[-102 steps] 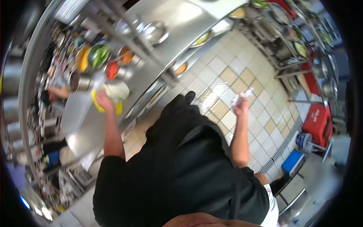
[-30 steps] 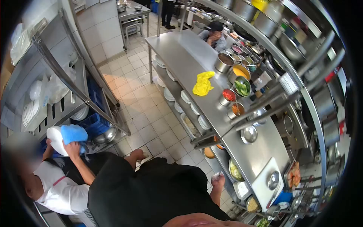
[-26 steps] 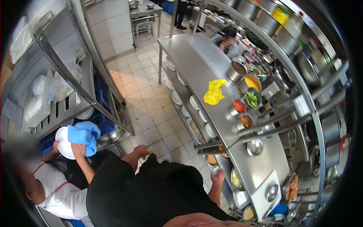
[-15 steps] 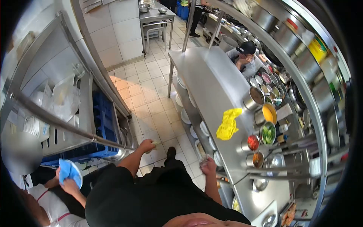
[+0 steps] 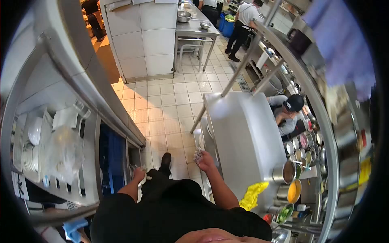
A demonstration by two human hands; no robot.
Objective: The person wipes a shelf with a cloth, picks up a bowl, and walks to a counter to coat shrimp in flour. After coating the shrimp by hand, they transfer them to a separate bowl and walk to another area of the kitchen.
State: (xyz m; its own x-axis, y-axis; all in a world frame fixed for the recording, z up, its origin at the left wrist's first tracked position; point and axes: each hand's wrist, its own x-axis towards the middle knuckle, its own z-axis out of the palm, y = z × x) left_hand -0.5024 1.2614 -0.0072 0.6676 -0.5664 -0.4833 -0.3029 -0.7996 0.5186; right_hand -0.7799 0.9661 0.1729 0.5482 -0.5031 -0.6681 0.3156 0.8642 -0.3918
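My left hand (image 5: 139, 175) is low beside my dark trousers, near the shelving on the left. Its fingers are curled round a pale, crumpled thing (image 5: 148, 177) that is too small to name. My right hand (image 5: 206, 161) is raised near the left edge of the steel table (image 5: 243, 137), closed on a crumpled whitish cloth or wrap (image 5: 198, 156). A yellow cloth (image 5: 253, 196) lies on the table, to the right of my right forearm.
Pots of food, one orange (image 5: 294, 191), line the table's right side. A person in a black cap (image 5: 293, 103) leans beyond it. Another person (image 5: 246, 18) stands farther back. Plates (image 5: 30, 158) and a plastic bag (image 5: 65, 152) sit on the left rack. Tiled floor (image 5: 178, 105) stretches ahead.
The view has moved forward along the aisle. My right hand has risen in view, and my left hand is lower and further left. The yellow cloth now appears lower in view.
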